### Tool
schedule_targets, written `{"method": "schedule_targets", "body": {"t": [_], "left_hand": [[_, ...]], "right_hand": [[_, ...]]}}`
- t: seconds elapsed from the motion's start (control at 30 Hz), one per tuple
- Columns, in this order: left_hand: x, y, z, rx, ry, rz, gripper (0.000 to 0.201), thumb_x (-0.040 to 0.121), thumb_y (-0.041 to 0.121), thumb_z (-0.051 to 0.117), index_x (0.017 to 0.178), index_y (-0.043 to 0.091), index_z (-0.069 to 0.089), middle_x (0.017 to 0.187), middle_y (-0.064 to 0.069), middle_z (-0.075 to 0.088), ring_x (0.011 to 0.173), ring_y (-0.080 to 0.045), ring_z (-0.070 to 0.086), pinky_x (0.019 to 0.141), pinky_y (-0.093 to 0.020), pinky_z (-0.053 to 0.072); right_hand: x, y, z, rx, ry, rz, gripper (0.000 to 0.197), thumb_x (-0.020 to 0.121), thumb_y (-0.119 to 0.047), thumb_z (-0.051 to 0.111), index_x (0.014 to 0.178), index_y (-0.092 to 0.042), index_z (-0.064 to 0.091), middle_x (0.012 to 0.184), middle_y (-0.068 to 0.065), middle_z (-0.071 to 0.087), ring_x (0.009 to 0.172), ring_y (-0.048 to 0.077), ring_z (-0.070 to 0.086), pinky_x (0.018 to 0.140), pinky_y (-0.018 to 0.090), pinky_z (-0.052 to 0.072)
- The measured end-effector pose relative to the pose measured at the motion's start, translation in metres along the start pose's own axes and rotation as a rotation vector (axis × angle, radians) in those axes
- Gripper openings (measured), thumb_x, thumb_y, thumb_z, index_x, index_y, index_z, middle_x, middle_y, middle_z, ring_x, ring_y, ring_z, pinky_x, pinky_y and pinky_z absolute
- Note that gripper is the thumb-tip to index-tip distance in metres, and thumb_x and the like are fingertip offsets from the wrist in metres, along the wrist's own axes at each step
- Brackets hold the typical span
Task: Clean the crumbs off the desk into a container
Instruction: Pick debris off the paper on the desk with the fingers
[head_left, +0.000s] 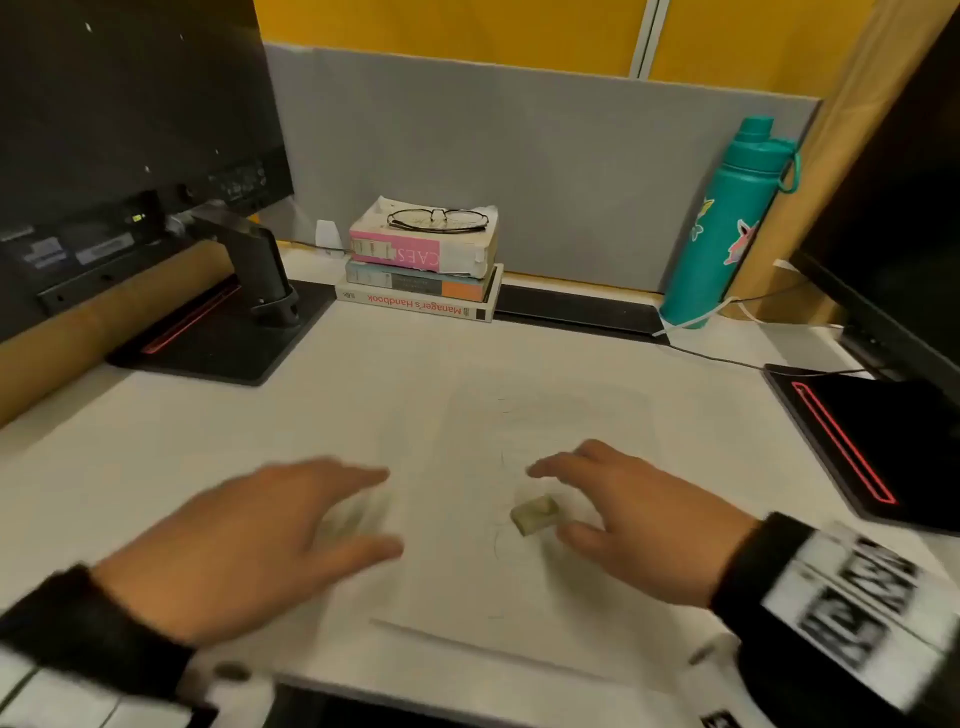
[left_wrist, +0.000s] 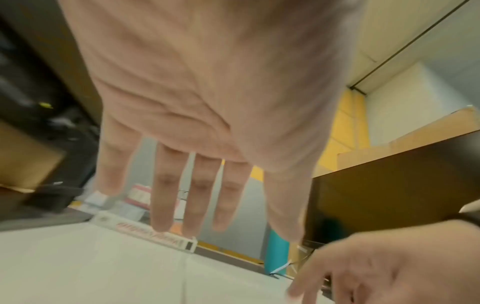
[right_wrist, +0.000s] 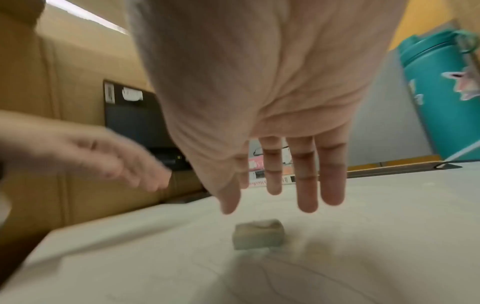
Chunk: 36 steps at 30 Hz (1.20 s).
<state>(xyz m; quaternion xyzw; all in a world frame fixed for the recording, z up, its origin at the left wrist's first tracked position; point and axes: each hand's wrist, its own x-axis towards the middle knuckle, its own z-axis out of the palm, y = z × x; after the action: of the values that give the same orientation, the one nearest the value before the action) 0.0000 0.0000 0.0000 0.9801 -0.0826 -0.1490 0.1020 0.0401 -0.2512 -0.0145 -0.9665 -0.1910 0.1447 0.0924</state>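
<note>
A small greyish-tan block (head_left: 535, 513), like a worn eraser, lies on a white sheet of paper (head_left: 519, 597) with faint pencil lines, in the middle of the white desk (head_left: 208, 441). My right hand (head_left: 550, 493) hovers just over the block (right_wrist: 258, 236), fingers straight and spread, holding nothing. My left hand (head_left: 363, 512) is blurred, flat and open above the sheet's left edge. In the wrist views both palms, the left hand (left_wrist: 226, 205) and the right hand (right_wrist: 270, 185), are bare. Crumbs are too fine and blurred to make out.
At the back stands a stack of three books (head_left: 421, 275) with glasses (head_left: 439, 219) on top. A teal bottle (head_left: 727, 223) is at the back right. A monitor stand (head_left: 223, 332) sits left, a black base (head_left: 857, 441) right, and a cable (head_left: 717, 358) runs between.
</note>
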Motion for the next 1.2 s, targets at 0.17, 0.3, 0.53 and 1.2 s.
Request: {"method": "schedule_targets", "body": {"t": [0.17, 0.3, 0.53, 1.2], "left_hand": [[0.084, 0.034, -0.020, 0.180, 0.091, 0.110, 0.050, 0.089, 0.058, 0.043, 0.133, 0.034, 0.042, 0.135, 0.011, 0.047, 0.121, -0.012, 0.047, 0.100, -0.034, 0.041], [0.143, 0.045, -0.010, 0.312, -0.013, 0.101, 0.063, 0.087, 0.059, 0.048, 0.137, 0.021, 0.038, 0.136, 0.001, 0.042, 0.121, -0.020, 0.047, 0.092, -0.037, 0.041], [0.203, 0.040, -0.029, 0.481, -0.083, 0.219, 0.097, 0.077, 0.062, 0.061, 0.151, 0.028, 0.009, 0.159, -0.001, 0.010, 0.144, -0.024, 0.018, 0.114, -0.048, 0.020], [0.215, 0.034, 0.014, 0.289, -0.195, 0.226, 0.121, 0.064, 0.084, 0.049, 0.151, 0.020, -0.005, 0.160, 0.004, -0.009, 0.148, -0.016, 0.000, 0.118, -0.047, 0.001]], "right_hand": [[0.043, -0.004, 0.018, -0.074, -0.123, 0.016, 0.033, 0.091, -0.015, 0.047, 0.119, -0.027, 0.057, 0.117, -0.003, 0.051, 0.102, 0.019, 0.058, 0.091, 0.033, 0.049], [0.047, 0.000, 0.010, -0.019, -0.136, 0.053, 0.020, 0.092, -0.021, 0.049, 0.109, -0.021, 0.061, 0.106, -0.006, 0.047, 0.093, 0.017, 0.059, 0.089, 0.030, 0.049], [0.109, 0.034, -0.054, 0.381, 0.160, 0.304, 0.019, 0.098, -0.033, 0.040, 0.106, -0.017, 0.048, 0.098, 0.003, 0.063, 0.069, 0.012, 0.055, 0.068, 0.027, 0.046], [0.172, 0.049, -0.024, 0.506, 0.114, 0.396, 0.040, 0.095, -0.026, 0.046, 0.128, -0.004, 0.044, 0.106, 0.012, 0.055, 0.081, 0.020, 0.051, 0.070, 0.031, 0.042]]}}
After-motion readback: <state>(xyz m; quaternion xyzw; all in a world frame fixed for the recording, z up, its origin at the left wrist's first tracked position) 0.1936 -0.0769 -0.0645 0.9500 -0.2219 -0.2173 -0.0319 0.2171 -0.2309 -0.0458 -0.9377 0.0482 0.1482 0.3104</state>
